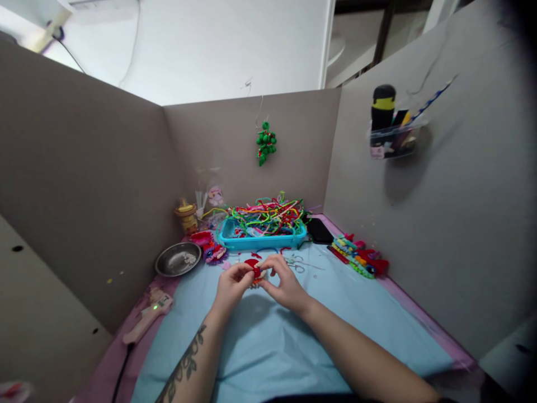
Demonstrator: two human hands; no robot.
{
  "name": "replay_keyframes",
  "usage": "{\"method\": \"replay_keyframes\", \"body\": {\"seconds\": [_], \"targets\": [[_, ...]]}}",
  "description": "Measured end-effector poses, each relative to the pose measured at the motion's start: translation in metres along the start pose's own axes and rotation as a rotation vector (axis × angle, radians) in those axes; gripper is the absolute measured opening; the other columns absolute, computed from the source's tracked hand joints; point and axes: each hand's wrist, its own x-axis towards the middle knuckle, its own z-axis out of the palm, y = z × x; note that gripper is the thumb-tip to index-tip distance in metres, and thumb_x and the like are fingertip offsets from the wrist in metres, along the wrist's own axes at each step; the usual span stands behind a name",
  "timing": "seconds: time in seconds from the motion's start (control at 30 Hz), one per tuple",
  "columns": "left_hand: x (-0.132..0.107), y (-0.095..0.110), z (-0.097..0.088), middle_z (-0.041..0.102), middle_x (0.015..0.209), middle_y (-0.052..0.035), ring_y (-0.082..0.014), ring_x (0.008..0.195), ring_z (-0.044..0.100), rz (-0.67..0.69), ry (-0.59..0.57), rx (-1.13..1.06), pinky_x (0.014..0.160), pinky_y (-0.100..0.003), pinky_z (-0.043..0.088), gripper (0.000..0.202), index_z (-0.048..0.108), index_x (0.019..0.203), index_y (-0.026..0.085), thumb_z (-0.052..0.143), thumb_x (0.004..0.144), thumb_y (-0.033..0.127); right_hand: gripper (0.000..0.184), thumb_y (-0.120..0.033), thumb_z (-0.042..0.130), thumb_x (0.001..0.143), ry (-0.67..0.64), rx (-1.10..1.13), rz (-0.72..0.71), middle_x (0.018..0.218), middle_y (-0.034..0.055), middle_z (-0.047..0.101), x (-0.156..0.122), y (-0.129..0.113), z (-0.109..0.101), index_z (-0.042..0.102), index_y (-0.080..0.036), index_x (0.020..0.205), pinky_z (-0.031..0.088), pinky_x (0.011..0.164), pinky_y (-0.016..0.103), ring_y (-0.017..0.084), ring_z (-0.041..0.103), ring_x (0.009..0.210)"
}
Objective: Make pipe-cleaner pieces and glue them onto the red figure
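Between both hands, above the light blue cloth [268,347], is a small red craft piece [252,265] with a rounded top and white and orange bits along its lower side. My left hand [233,284] pinches its left edge between thumb and fingers. From the other side, my right hand [285,281] grips the piece with thumb and forefinger curved round it. Fingers cover part of it, so its full shape is hidden. Just beyond my right hand lie scissors [298,265]. Small red scraps are scattered on the cloth behind the piece.
A blue tray [262,243] heaped with colourful pipe cleaners stands at the back. At left are a metal bowl [178,259] with white bits and a pink glue gun [149,320], its light green. A black phone [319,230] and a pipe-cleaner bundle [359,257] lie right. Grey panels surround the table.
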Motion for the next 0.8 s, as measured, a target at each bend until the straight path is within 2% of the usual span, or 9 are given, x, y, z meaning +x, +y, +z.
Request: {"method": "replay_keyframes", "body": {"seconds": [0.53, 0.8], "targets": [[-0.0005, 0.0017, 0.0025, 0.064, 0.059, 0.0000, -0.0109, 0.053, 0.058, -0.012, -0.029, 0.007, 0.054, -0.022, 0.047, 0.013, 0.063, 0.071, 0.014, 0.067, 0.068, 0.026, 0.018, -0.014, 0.060, 0.074, -0.010, 0.005, 0.014, 0.096, 0.0066, 0.052, -0.0005, 0.0012, 0.0007, 0.056, -0.021, 0.090, 0.046, 0.076, 0.032, 0.020, 0.050, 0.094], [0.0002, 0.0010, 0.0023, 0.064, 0.059, -0.0002, -0.0109, 0.052, 0.057, -0.013, -0.024, 0.004, 0.053, -0.022, 0.047, 0.013, 0.063, 0.071, 0.014, 0.067, 0.067, 0.026, 0.022, -0.015, 0.061, 0.073, -0.016, -0.018, 0.009, 0.097, 0.0070, 0.052, -0.0009, 0.0023, 0.0005, 0.056, -0.021, 0.094, 0.045, 0.076, 0.032, 0.020, 0.049, 0.096]]}}
